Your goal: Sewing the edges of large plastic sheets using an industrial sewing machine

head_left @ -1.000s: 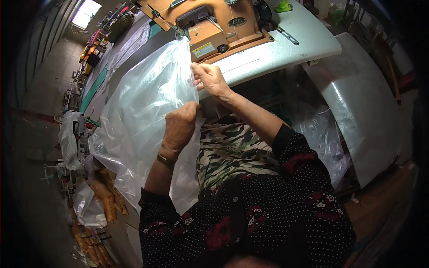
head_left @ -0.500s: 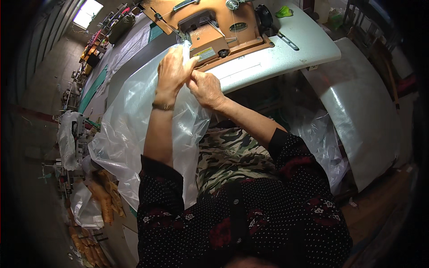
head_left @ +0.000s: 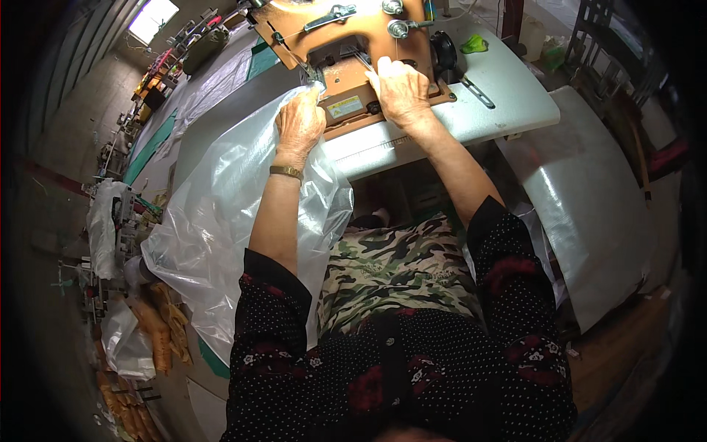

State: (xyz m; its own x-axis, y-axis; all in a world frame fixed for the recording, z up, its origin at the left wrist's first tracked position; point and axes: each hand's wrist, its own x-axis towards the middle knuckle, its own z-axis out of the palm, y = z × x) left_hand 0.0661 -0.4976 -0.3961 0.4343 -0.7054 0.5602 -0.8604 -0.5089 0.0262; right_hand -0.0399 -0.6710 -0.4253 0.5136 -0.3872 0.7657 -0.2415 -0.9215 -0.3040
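A clear plastic sheet (head_left: 217,202) drapes from eight to eleven o'clock. At eleven the left hand (head_left: 300,121) grips its upper end just beside the metal foot (head_left: 314,75) of the orange sewing machine (head_left: 381,43) at twelve; a slip could bring fingers under that foot, or the drooping folds might drag the edge askew. Just past twelve, the right hand (head_left: 403,92) is curled, though around what, if anything, I cannot tell. The white surface (head_left: 515,96) reaches two o'clock.

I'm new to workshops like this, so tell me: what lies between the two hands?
In the head view, the orange sewing machine, bearing a small label, shows between the left hand and right hand.
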